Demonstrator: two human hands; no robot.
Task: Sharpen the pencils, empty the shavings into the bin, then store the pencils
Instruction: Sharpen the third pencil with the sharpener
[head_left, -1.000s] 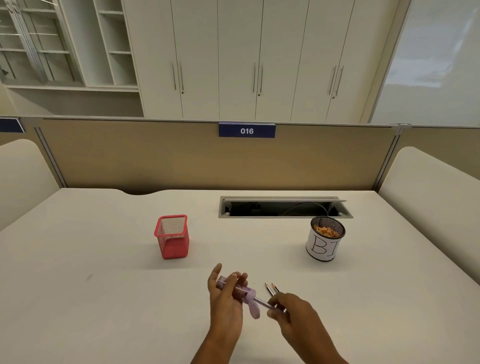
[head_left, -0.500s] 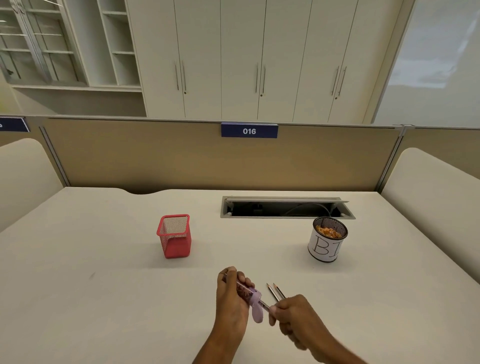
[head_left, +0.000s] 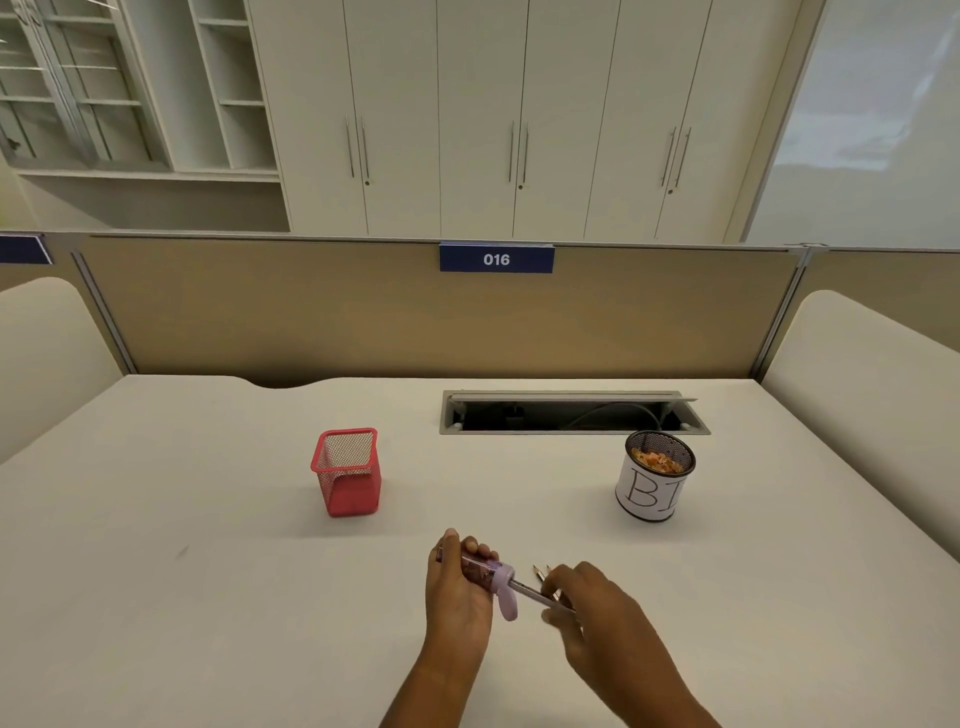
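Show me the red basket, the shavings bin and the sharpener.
Red basket (head_left: 347, 475), head view, front mesh wall.
Shavings bin (head_left: 649, 493), head view, white label.
Sharpener (head_left: 503, 576), head view, lilac cap.

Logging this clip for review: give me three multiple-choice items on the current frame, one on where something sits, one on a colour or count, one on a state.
1. Where does the bin stand, seen from the camera?
A. Right of the red mesh holder
B. Left of it
C. Inside it

2. How many pencil tips lie on the desk behind the right hand?
A. None
B. Two
C. Five

3. What is the left hand doing?
A. Resting flat
B. Gripping the purple sharpener
C. Holding the bin

Answers: 1 A, it sits far right. 2 B, two points show. 3 B, fingers wrap the sharpener, a pencil in it.
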